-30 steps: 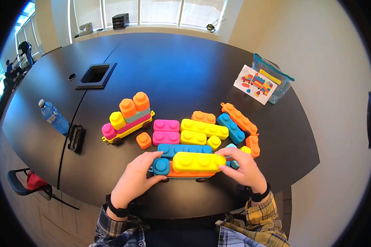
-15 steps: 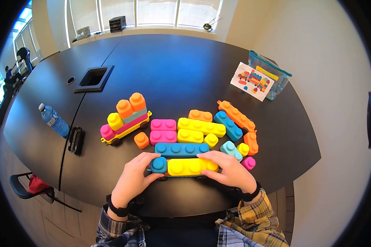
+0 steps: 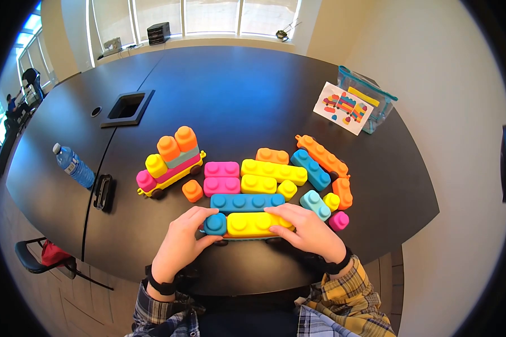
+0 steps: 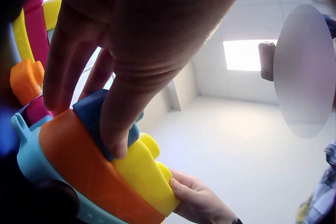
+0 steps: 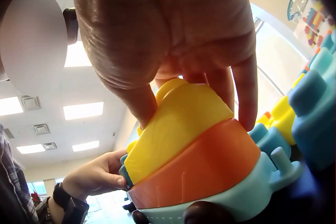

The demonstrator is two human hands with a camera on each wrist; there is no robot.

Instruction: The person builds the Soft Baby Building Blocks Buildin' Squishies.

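A light-blue wheeled base carries a long orange block. On top of that lie a small blue block at the left end and a long yellow block beside it. My left hand pinches the small blue block, thumb on the near side and fingers on the far side. Toward the other end, my right hand grips the yellow block between thumb and fingers. In the right wrist view the yellow block sits flush against the orange one. A long blue block lies just behind the stack.
Loose pink, yellow, blue and orange blocks lie beyond my hands. A built wagon stands to the left, and an orange wheeled base to the right. Farther off are a bottle, a picture card and a clear bag.
My right hand has lowered the long yellow block onto the orange one, shifting it slightly left against the small blue block. My left hand has kept its hold on the small blue block.
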